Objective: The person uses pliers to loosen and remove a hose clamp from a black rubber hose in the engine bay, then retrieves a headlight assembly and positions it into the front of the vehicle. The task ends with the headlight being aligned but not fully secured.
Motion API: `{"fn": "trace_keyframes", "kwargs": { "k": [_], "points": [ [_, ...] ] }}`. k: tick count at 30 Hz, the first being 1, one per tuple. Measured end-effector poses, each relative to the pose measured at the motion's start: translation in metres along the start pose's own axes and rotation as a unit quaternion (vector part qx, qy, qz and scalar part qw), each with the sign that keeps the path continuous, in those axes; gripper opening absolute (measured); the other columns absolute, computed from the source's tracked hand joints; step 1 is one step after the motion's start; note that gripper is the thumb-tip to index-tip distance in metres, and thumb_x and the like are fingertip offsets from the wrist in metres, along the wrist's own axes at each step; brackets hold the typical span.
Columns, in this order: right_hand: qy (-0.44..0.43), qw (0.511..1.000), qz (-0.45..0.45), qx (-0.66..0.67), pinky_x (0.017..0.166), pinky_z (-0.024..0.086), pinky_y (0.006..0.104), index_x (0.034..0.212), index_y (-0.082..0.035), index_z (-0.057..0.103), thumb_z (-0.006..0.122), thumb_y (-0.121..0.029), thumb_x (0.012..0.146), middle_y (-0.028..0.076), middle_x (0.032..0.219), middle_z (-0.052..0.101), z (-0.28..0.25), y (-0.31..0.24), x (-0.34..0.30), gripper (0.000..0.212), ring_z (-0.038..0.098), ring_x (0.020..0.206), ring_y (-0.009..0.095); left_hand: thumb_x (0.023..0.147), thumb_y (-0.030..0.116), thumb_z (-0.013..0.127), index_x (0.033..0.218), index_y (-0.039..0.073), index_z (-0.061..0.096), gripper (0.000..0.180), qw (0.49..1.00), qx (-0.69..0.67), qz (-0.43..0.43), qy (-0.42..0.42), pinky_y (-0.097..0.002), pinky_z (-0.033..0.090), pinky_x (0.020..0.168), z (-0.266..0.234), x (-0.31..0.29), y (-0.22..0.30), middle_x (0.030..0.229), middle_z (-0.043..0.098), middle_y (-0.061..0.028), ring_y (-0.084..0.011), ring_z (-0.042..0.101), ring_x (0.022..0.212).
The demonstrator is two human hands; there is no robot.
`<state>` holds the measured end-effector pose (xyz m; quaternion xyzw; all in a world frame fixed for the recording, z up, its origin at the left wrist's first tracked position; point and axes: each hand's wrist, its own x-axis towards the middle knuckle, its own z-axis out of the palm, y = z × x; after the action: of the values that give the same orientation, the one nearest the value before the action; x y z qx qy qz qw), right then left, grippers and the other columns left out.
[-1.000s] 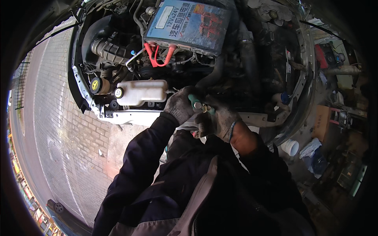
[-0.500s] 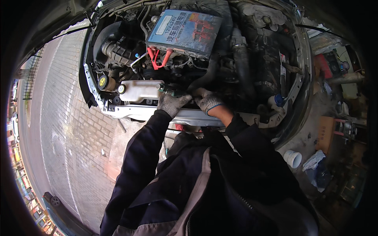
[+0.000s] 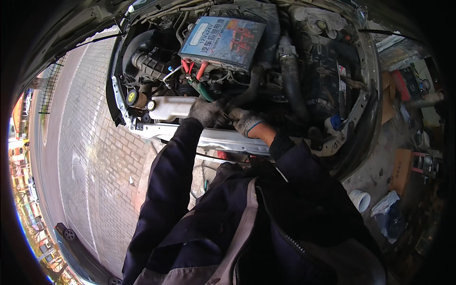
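Observation:
Both my hands wear grey knit gloves and reach into the front of an open engine bay, just behind the silver front crossmember [image 3: 216, 137]. My left hand [image 3: 203, 111] is closed round a green-bodied tool [image 3: 204, 91] that slants up and left out of the grip; its working end is hidden. Close on the right, my right hand [image 3: 247, 122] has its fingers curled down beside a thick black hose [image 3: 249, 91]. What those fingers hold, if anything, is hidden. Left of my left hand is the white plastic coolant tank [image 3: 173, 108].
A blue-topped jump-start box [image 3: 223, 40] with red clamps [image 3: 202, 70] rests on the engine. A yellow-marked cap [image 3: 132, 98] and a blue-capped bottle [image 3: 335, 122] flank the bay. On the floor at right are a white bucket [image 3: 359, 200] and a cardboard box [image 3: 401, 171].
My left hand has turned, swinging the green tool from lying nearly level to slanting upward. My right hand has shifted slightly down, with its fingers still curled. The whole view has shifted a little.

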<state>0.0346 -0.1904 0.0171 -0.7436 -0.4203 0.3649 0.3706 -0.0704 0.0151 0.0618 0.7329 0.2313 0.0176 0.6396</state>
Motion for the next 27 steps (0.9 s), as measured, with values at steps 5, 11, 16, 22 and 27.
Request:
{"fn": "trace_keyframes", "kwargs": {
  "k": [5, 11, 16, 22, 27],
  "points": [
    [-0.024, 0.999, -0.002, -0.03, 0.106, 0.056, 0.0443, 0.143, -0.006, 0.067, 0.065, -0.011, 0.1, 0.021, 0.137, 0.075, 0.001, 0.003, 0.0, 0.043, 0.071, 0.126, 0.039, 0.097, 0.042, 0.076, 0.124, 0.004, 0.076, 0.047, 0.985, 0.113, 0.088, 0.093, -0.0456, 0.057, 0.096, 0.012, -0.022, -0.007, 0.113, 0.079, -0.0181, -0.0333, 0.075, 0.106],
    [-0.027, 0.999, -0.007, -0.043, 0.108, 0.056, 0.0444, 0.143, -0.007, 0.067, 0.064, -0.012, 0.101, 0.021, 0.138, 0.074, 0.002, -0.001, -0.002, 0.043, 0.069, 0.127, 0.039, 0.096, 0.035, 0.073, 0.111, 0.009, 0.076, 0.03, 0.805, 0.517, 0.287, 0.052, -0.0521, 0.054, 0.078, 0.004, -0.03, -0.017, 0.091, 0.072, -0.0165, -0.0388, 0.07, 0.091],
    [-0.045, 0.998, 0.009, -0.041, 0.106, 0.056, 0.0462, 0.139, -0.01, 0.072, 0.063, -0.015, 0.101, 0.021, 0.134, 0.075, 0.0, -0.002, -0.002, 0.039, 0.071, 0.122, 0.039, 0.094, 0.049, 0.078, 0.124, 0.004, 0.077, 0.055, 0.992, 0.117, -0.042, -0.014, -0.0429, 0.058, 0.094, -0.017, -0.012, -0.012, 0.113, 0.082, -0.0166, -0.0314, 0.076, 0.106],
    [-0.061, 0.991, -0.009, -0.118, 0.103, 0.057, 0.0459, 0.137, -0.011, 0.074, 0.061, -0.02, 0.104, 0.019, 0.13, 0.077, 0.008, -0.007, -0.002, 0.036, 0.072, 0.118, 0.04, 0.095, 0.043, 0.079, 0.115, 0.001, 0.073, 0.048, 0.973, 0.213, -0.021, 0.083, -0.0444, 0.056, 0.087, -0.004, -0.041, -0.011, 0.1, 0.074, -0.017, -0.0314, 0.073, 0.098],
    [-0.025, 0.998, 0.01, -0.051, 0.096, 0.059, 0.0422, 0.132, -0.008, 0.076, 0.067, -0.015, 0.102, 0.02, 0.12, 0.079, 0.007, -0.017, -0.005, 0.032, 0.076, 0.11, 0.036, 0.091, 0.042, 0.085, 0.122, -0.002, 0.069, 0.056, 0.987, 0.132, -0.024, 0.092, -0.0414, 0.058, 0.093, -0.009, -0.046, -0.009, 0.109, 0.077, -0.0151, -0.0277, 0.073, 0.101]
  ]
}}
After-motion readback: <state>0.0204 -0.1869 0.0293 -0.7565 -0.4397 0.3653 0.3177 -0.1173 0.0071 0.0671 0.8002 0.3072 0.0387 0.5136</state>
